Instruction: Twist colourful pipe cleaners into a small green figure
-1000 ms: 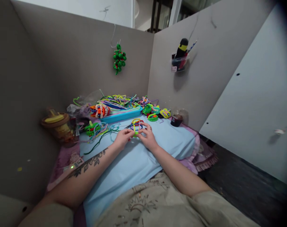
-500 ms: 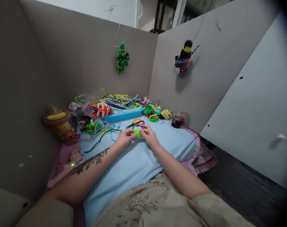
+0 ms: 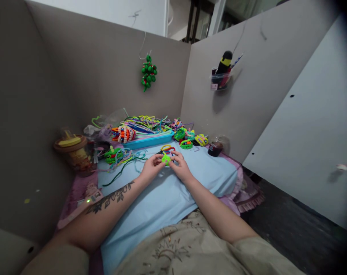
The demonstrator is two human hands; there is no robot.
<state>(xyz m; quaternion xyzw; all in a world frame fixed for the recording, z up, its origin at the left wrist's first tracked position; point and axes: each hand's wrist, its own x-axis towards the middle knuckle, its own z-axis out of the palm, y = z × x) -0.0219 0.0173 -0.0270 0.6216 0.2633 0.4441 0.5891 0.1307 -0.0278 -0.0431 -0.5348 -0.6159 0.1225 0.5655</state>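
Between my two hands is a small bright green pipe-cleaner piece point(image 3: 166, 159), roughly flower-shaped, with a tiny spot at its middle. My left hand point(image 3: 152, 166) pinches its left edge with thumb and fingers. From the other side, my right hand point(image 3: 179, 165) closes on its right edge. Just behind the fingers lie scissors point(image 3: 168, 148) with red and yellow handles; the hands partly cover them. Loose pipe cleaners point(image 3: 124, 168), dark green and pale blue, lie on the cloth left of my left hand.
A blue tray point(image 3: 150, 141) heaped with pipe cleaners stands at the back. Beaded-looking fuzzy pieces point(image 3: 186, 144) sit to its right, near a dark cup point(image 3: 215, 149). At left are a green fuzzy figure point(image 3: 113, 154) and a lidded cup point(image 3: 73, 152). Partition walls point(image 3: 110, 68) enclose the table.
The green piece has been turned so its flower-shaped face shows more. My fingers have shifted slightly around it, and the scissors are covered a little more.
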